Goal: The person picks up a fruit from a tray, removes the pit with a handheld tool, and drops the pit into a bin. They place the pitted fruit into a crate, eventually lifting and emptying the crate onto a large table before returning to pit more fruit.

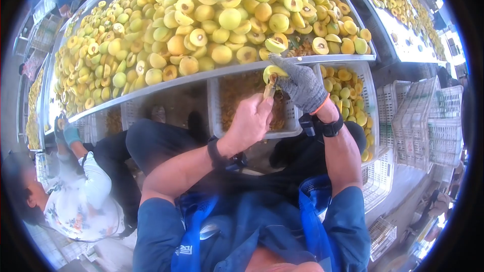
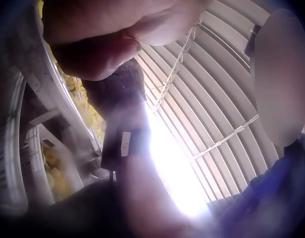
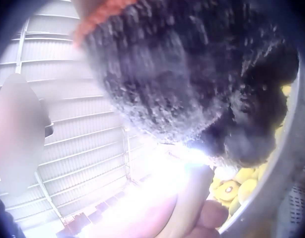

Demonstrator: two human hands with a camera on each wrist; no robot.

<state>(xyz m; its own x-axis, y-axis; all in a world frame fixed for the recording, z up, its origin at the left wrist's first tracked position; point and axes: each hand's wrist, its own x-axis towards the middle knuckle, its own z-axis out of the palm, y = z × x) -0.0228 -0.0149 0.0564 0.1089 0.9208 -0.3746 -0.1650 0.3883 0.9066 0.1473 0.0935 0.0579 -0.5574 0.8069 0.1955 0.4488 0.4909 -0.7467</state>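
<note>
My bare left hand [image 1: 249, 123] [image 2: 107, 34] grips the pale handle [image 1: 268, 91] [image 3: 191, 201] of a small tool, whose tip is at a cut yellow fruit [image 1: 269, 72]. The grey-gloved right hand [image 1: 304, 89] [image 3: 162, 74] holds that fruit between its curled fingers and thumb, with the brown middle facing the tool. Both hands are close together, just below the metal table's front edge [image 1: 201, 76]. Halved yellow-green fruits [image 1: 229, 18] are heaped on the table beyond them. In the wrist views, the fingers hide the tool's tip and most of the fruit.
Under the hands stands a crate [image 1: 215, 116] with brownish bits inside. Another crate [image 1: 370, 95] to its right holds fruit. White crates [image 1: 411, 126] are stacked farther right. A person in a floral top [image 1: 83, 209] sits at the left. My knees flank the crate.
</note>
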